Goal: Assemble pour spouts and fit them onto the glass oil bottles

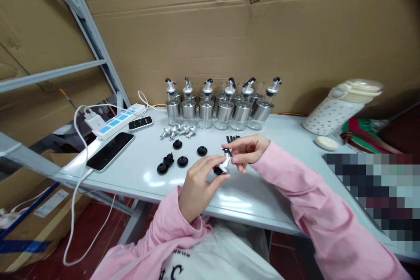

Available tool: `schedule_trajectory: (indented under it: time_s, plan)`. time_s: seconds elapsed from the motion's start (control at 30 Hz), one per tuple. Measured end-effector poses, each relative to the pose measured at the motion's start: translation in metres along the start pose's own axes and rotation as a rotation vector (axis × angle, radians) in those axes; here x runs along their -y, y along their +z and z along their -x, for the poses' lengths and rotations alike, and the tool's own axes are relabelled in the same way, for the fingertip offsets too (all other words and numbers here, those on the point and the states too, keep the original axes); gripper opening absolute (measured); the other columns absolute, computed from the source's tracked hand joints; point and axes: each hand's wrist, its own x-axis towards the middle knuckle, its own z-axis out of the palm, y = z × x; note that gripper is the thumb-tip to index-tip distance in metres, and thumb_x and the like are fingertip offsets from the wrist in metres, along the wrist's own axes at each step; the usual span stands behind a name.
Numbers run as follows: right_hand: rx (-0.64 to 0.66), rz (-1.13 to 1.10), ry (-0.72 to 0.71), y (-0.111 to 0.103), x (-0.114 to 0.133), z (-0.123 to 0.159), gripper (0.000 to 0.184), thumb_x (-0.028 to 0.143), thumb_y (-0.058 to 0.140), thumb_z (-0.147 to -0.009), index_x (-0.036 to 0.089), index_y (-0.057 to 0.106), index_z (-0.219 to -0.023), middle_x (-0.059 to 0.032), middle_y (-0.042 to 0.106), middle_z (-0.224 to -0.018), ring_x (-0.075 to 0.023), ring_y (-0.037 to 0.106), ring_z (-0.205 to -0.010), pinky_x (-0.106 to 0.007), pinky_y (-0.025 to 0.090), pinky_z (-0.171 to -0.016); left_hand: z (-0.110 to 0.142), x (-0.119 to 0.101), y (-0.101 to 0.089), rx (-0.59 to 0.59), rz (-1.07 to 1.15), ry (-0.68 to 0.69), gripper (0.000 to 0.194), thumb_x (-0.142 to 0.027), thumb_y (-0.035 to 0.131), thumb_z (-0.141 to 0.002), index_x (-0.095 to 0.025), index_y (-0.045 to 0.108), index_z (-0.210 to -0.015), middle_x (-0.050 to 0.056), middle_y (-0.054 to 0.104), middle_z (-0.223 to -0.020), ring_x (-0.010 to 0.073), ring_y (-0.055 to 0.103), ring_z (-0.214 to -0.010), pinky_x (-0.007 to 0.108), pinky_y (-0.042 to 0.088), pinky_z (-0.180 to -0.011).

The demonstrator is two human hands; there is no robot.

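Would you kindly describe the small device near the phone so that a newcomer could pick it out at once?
On the pale table, find the long white power strip at the left. The small device lies just right of it, beyond the phone. Unlike the larger, dark-screened phone, it shows green lights.

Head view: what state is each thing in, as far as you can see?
pourer, held in left hand, right hand at its black tip
front bottles, pourers fitted
back bottles, mostly hidden, tops unclear
silver parts, loose, heaped
black stoppers, loose
phone, screen dark, cable attached
small device, green lights on
flask, lid on
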Motion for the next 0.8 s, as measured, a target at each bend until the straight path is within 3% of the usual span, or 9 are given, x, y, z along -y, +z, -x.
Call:
schedule_trajectory:
  time_s: [0.43, 0.6, 0.8]
  plan:
    - [0.117, -0.043, 0.041, -0.005, -0.003, 0.006, 0.041, 0.023, 0.084, -0.046, 0.013, 0.068, -0.083, -0.0009, 0.069, -0.057, -0.0127, 0.065, -0.044, -0.015, 0.053, -0.039, 0.000, -0.002, -0.003, 0.022, 0.169, -0.031, 0.026, -0.020, 0.064, -0.078, -0.019, 0.059, -0.104, 0.004, 0.066, -0.101, 0.0143, 0.061, -0.094, 0.026, 0.049, -0.086]
    - [0.075, -0.021, -0.001, 0.003, -0.006, 0.002, 0.035, 0.018, 0.082, -0.050, 0.014, 0.062, -0.078, 0.0009, 0.068, -0.056, -0.0116, 0.062, -0.040, -0.015, 0.052, -0.038, 0.000, -0.001, -0.002, 0.021, 0.144, -0.024, 0.026, -0.021, 0.063, -0.080, -0.019, 0.058, -0.106, 0.006, 0.065, -0.102, 0.0152, 0.061, -0.095, 0.028, 0.049, -0.086]
    - [0.058, -0.032, -0.112, -0.001, -0.009, -0.006, 0.032, 0.020, 0.081, -0.051, 0.015, 0.072, -0.081, 0.0020, 0.067, -0.061, -0.0086, 0.064, -0.047, -0.014, 0.054, -0.045, -0.001, 0.000, -0.002, -0.028, 0.085, -0.007, 0.027, -0.018, 0.061, -0.081, -0.019, 0.057, -0.108, 0.006, 0.064, -0.104, 0.0150, 0.060, -0.096, 0.027, 0.048, -0.087]
